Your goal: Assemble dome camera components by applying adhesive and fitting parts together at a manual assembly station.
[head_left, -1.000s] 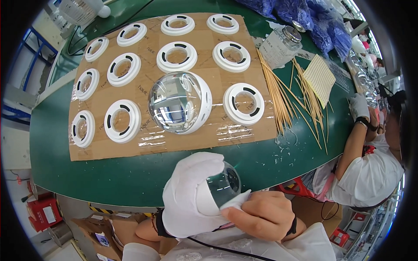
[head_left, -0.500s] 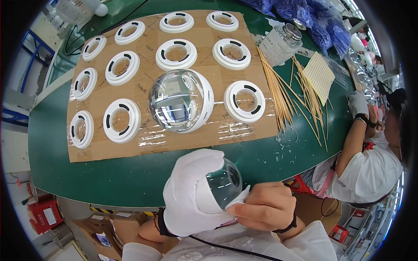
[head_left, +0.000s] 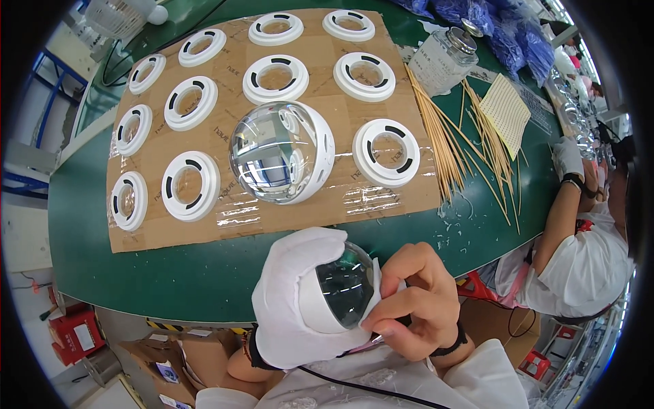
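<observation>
Left hand (head_left: 300, 307), white-gloved, cups a clear dome (head_left: 344, 290) low over the worktop (head_left: 170, 273) edge | bare right hand (head_left: 412, 300) pinches its rim, steadying it | finished dome (head_left: 279, 151) rests on cardboard sheet (head_left: 225, 129).

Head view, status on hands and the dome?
Left hand, white-gloved, cups clear glass dome in white ring. Bare right hand pinches white film at dome's edge. Second dome sits on cardboard sheet, apart; nothing in the way.

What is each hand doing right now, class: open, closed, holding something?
Left hand: gloved, closed around a clear dome in a white ring.
Right hand: bare, fingers pinched on a small white piece at the dome's edge.
</observation>
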{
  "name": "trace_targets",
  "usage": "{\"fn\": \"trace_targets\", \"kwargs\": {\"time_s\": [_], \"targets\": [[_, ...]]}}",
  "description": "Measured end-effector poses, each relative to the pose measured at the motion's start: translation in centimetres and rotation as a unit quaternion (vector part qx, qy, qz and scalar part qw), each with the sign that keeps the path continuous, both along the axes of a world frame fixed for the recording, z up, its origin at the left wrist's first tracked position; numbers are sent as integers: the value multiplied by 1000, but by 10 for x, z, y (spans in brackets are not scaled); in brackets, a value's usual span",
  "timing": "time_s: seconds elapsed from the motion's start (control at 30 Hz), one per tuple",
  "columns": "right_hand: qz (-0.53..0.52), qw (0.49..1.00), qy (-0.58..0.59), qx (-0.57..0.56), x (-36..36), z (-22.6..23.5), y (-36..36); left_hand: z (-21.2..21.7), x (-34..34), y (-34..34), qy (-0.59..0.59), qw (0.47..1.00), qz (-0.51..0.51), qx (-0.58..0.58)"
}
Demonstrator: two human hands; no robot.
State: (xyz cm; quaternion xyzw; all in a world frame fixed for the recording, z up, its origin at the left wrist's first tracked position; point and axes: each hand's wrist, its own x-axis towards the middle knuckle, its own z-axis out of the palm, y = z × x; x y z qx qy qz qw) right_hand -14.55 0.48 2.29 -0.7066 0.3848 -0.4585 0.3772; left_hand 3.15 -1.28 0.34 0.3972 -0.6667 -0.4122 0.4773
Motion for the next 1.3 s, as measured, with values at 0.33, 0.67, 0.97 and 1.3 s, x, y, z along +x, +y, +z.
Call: {"fn": "trace_targets", "kwargs": {"time_s": [0.33,0.67,0.97,1.3], "targets": [[-61,998,-13,9,5,4,-13,-3,-5,1,29,1000,11,-4],[26,998,-54,26,-3,6,-17,-7,-5,1,42,999,14,2],[7,985,-92,145,3,12,-17,-5,-5,1,29,999,25,-11],[77,988,-49,121,2,14,-18,-4,-6,-2,27,999,19,-23]]}}
